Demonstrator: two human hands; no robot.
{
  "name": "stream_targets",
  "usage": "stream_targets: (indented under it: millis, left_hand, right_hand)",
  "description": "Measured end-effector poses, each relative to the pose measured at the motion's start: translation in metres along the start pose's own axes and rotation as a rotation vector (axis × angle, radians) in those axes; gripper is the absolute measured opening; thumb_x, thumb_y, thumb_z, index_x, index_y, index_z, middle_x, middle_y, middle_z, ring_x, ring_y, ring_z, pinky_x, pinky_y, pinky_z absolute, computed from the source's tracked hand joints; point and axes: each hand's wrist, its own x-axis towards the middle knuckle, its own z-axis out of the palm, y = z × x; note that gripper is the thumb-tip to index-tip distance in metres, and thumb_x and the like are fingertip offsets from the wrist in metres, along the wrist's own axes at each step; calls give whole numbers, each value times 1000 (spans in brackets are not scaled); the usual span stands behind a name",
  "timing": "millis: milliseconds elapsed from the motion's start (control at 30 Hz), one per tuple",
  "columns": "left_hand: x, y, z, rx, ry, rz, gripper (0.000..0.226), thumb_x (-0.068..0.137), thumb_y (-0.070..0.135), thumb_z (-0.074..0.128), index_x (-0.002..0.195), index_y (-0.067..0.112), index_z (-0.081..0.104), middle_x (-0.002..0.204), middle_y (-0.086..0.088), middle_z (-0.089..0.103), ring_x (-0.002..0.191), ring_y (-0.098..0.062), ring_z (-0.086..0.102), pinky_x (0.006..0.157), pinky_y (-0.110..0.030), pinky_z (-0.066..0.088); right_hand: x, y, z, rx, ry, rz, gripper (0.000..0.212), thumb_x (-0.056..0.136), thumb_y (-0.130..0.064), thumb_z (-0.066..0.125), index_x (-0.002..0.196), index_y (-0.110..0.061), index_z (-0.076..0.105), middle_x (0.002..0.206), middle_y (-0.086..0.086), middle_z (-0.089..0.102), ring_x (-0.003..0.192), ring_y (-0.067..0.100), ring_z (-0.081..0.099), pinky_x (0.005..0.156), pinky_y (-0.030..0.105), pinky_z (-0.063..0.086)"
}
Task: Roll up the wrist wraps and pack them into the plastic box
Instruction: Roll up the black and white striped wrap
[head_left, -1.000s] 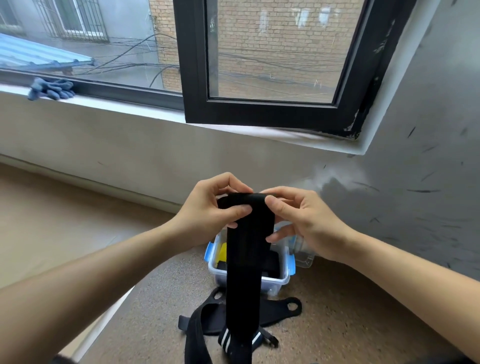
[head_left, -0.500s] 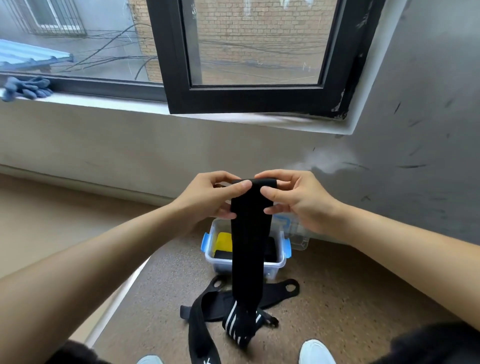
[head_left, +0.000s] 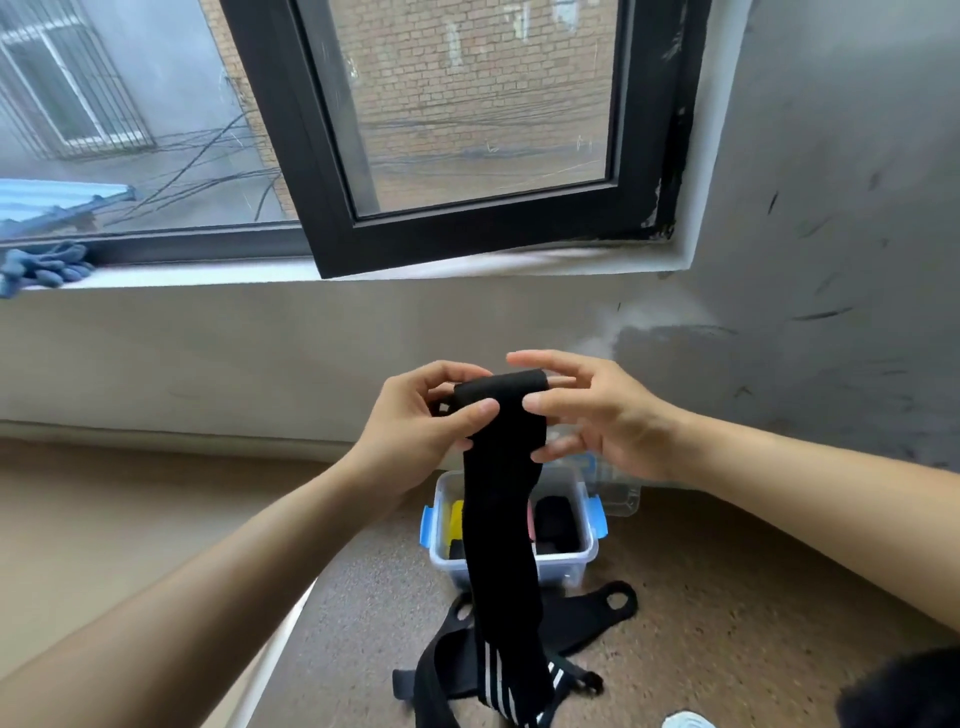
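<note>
A long black wrist wrap (head_left: 503, 545) with white stripes near its lower end hangs from a small roll at its top. My left hand (head_left: 421, 421) grips the roll's left end, thumb pressed on the front. My right hand (head_left: 597, 410) pinches the right end between thumb and fingers. Below, on the floor, stands an open clear plastic box (head_left: 566, 564) with blue clips; yellow and black items lie inside, partly hidden by the hanging wrap. More black wraps (head_left: 587, 618) lie on the floor in front of the box.
The box's clear lid (head_left: 618, 496) lies behind it by the wall. A black-framed open window (head_left: 467, 228) stands above, with blue gloves (head_left: 44, 267) on the sill at far left. A white shoe tip (head_left: 688, 719) shows at the bottom edge.
The rolled top of the wrap has grown slightly as both hands turned it. The view tilted, showing more of the box's inside.
</note>
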Motion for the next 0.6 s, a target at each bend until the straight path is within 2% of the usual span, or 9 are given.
stream_targets:
  millis: [67,167,233,333,400,500,533,600]
  left_hand:
    - [1,0,1,46,18,66,22,89,2,76,109,10,72,97,-16,74,81,-20,72,66,-26,58]
    - [2,0,3,69,44,153,24,87,-2,77,104,13,71,96,-15,73,79,-16,70,64,-25,57]
    - [3,1,6,102,65,205,26,86,-4,77,102,15,70,94,-9,73,79,-14,69,63,-25,58]
    - [1,3,8,149,80,227,29,86,-4,76,106,16,68,97,-2,72,86,-19,71,63,-30,61]
    - [0,6,7,126,71,164,33,87,-1,76,113,18,66,101,-8,71,88,-25,74,64,-37,64]
    - [-3,9,5,20,14,-9,31,90,11,76,119,18,67,110,-20,70,93,-34,75,75,-52,64]
    - [-3,10,5,-18,-12,-63,28,91,15,76,118,17,69,112,-21,71,94,-35,76,78,-53,64]
    - [-4,11,7,-58,-42,-123,23,93,25,73,115,18,72,107,-18,73,92,-31,77,74,-43,65]
  right_hand:
    - [1,-1,0,-15,-25,23,38,96,-27,67,132,-14,64,125,22,68,112,36,69,74,40,61]
    - [1,-3,0,-28,-9,10,45,97,-42,58,127,-9,68,118,23,69,101,33,71,69,35,61]
    - [2,-5,1,-21,14,-33,43,93,-37,63,124,-8,69,109,19,72,95,29,72,65,33,61]
    - [3,-6,0,-38,52,-108,29,95,-17,66,120,-4,69,102,15,73,93,26,74,61,29,61]
    - [3,-8,0,-70,67,-150,22,96,-9,65,117,-6,71,98,14,75,92,25,75,62,29,61]
    - [0,-10,0,-68,70,-182,21,96,-3,65,115,-8,71,98,14,76,92,25,75,63,28,60]
    - [-1,-10,0,-65,73,-190,22,95,-1,65,115,-8,71,98,14,76,92,25,75,63,28,60]
    - [-2,-9,2,-73,83,-219,24,93,4,66,112,-10,72,98,12,76,92,22,75,63,27,61]
